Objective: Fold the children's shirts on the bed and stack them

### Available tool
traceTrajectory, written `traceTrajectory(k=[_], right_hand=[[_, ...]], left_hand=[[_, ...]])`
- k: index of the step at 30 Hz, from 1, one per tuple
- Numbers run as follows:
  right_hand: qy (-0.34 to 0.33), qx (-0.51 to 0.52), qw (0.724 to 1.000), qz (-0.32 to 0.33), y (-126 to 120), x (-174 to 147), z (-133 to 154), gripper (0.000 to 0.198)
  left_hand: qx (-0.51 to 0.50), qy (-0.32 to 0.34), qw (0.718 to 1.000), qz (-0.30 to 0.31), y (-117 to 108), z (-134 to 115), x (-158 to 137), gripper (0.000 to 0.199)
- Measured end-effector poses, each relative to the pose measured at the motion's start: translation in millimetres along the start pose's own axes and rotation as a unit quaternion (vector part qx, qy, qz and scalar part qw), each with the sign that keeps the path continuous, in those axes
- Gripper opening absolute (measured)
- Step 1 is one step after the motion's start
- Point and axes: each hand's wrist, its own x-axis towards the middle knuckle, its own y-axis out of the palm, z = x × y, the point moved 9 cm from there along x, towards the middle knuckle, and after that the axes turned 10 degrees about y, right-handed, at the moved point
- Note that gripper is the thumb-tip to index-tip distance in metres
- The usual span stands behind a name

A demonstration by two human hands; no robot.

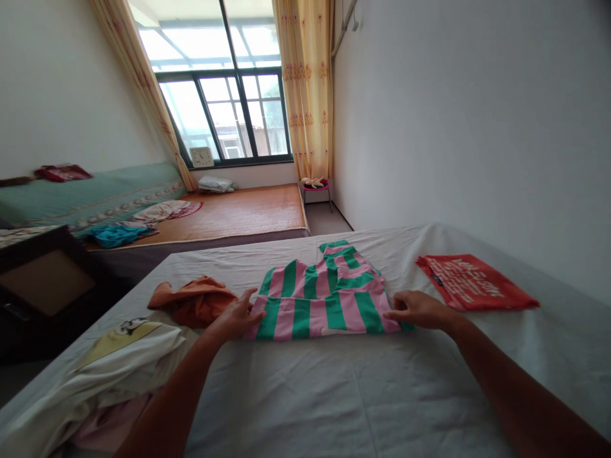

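Fingers (245, 299) on striped shirt's (324, 299) edges

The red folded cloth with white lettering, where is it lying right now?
In the head view, the red folded cloth lies flat on the white sheet at the right, just beyond the right hand and right of the striped garment.

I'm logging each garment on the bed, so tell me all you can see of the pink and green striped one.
The striped garment is soft cloth in broad pink and green bands. It lies flat and partly folded on the white sheet, an upper layer doubled over. The left hand presses its left edge, the right hand its right edge.
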Motion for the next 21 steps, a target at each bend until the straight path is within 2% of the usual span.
traceTrajectory(k=[3, 5, 7, 10, 14, 16, 18, 20, 21], right_hand=[[-0.066, 0.077, 0.994, 0.047, 11, -7, 7, 0.018], [-0.111, 0.163, 0.977, 0.078, 12, -9, 12, 0.009], [-0.130, 0.251, 0.953, 0.106, 8, -10, 13, 0.009], [-0.127, 0.331, 0.927, 0.125, -4, -13, 7, 0.015], [-0.121, 0.315, 0.923, 0.184, -11, -30, -4, 0.024], [-0.105, 0.285, 0.925, 0.230, -5, -38, -14, 0.029], [-0.085, 0.247, 0.929, 0.262, 3, -41, -27, 0.034], [-0.061, 0.211, 0.944, 0.248, 6, -35, -40, 0.039], [-0.045, 0.199, 0.954, 0.218, 3, -28, -46, 0.041]], left_hand=[[0.082, 0.029, 0.996, 0.027, 0, -18, -3, 0.063], [0.077, 0.051, 0.995, 0.031, 0, -30, -5, 0.064], [0.045, 0.061, 0.996, 0.050, 3, -37, -7, 0.066], [-0.002, 0.055, 0.991, 0.119, 8, -40, -12, 0.068], [-0.018, 0.077, 0.968, 0.240, 16, -53, -26, 0.060], [-0.017, 0.085, 0.953, 0.292, 22, -61, -33, 0.053], [-0.034, 0.060, 0.939, 0.336, 27, -61, -39, 0.051], [-0.055, 0.020, 0.936, 0.348, 29, -53, -39, 0.053], [-0.057, 0.005, 0.942, 0.330, 26, -47, -35, 0.053]])
